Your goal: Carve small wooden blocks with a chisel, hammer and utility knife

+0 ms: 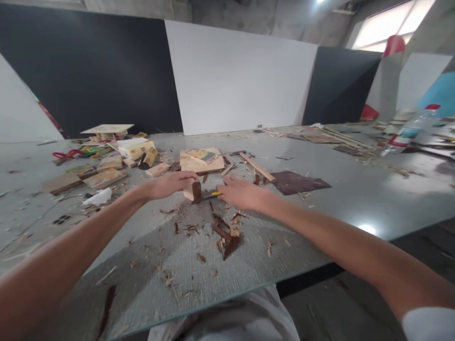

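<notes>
Near the middle of the table, my left hand [173, 184] is closed at the far side of a small block with a dark brown face [196, 189], its fingertips against the block's top. My right hand [239, 191] is wrapped round the yellow and black handle of a cutter [213, 193], whose dark end reaches left to the foot of the block. Brown and pale wood shavings [227, 237] lie in front of both hands. Just beyond them is a light wooden board [201, 160] with a printed picture.
Wood pieces [104, 178], a white scrap [98, 197] and a small wooden stand [108, 130] are on the left. To the right lie a dark brown sheet [300, 182], a thin wood strip [258, 166] and a plastic bottle [410, 130]. The glass edge [213, 305] is close to my lap.
</notes>
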A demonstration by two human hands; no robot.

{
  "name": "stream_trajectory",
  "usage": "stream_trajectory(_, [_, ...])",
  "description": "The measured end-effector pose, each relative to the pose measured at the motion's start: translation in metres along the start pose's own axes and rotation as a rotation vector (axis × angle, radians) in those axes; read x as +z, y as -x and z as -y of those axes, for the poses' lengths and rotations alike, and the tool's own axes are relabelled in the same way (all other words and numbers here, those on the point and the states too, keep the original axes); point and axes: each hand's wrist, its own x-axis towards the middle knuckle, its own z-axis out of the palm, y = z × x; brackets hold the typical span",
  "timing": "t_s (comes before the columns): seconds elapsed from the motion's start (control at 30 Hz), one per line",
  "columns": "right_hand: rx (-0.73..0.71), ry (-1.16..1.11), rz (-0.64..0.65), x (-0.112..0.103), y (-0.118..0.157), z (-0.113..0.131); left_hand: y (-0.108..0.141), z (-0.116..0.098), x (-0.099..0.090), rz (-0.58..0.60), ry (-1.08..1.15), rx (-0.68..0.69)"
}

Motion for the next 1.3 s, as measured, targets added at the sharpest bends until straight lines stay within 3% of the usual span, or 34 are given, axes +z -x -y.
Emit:
stream_trajectory(0.13, [-0.072,-0.041,0.013,-0.004,0.011,0.001,0.001,-0.009,-0.002,0.039,0.004,-0.076])
stream_trajectory(0.23, [-0.104,-0.169,0.056,-0.014,0.019,-0.002,0.002,-0.011,-0.002,0.031,0.033,-0.058])
stream_trajectory(0.37, [-0.072,-0.271,-0.022,-0.026,0.021,-0.014,0.003,-0.010,-0.001,0.027,0.044,-0.014])
stream_trajectory(0.5, [0.003,-0.215,-0.079,-0.019,0.017,-0.018,0.003,-0.012,-0.001,0.033,0.076,-0.005])
stream_trajectory(0.67, [0.047,-0.119,-0.033,-0.003,0.011,-0.008,0.005,-0.015,-0.001,0.035,0.105,0.010])
stream_trajectory(0.8, [0.079,-0.122,0.012,-0.005,0.007,-0.007,0.006,-0.014,-0.001,0.041,0.091,0.019])
stream_trajectory(0.97, [0.019,-0.059,0.045,-0.012,0.002,-0.005,0.006,-0.012,-0.001,0.030,0.072,0.011])
stream_trajectory(1.3, [-0.023,0.039,0.008,-0.003,-0.003,-0.006,0.005,-0.019,-0.003,0.031,0.057,-0.023])
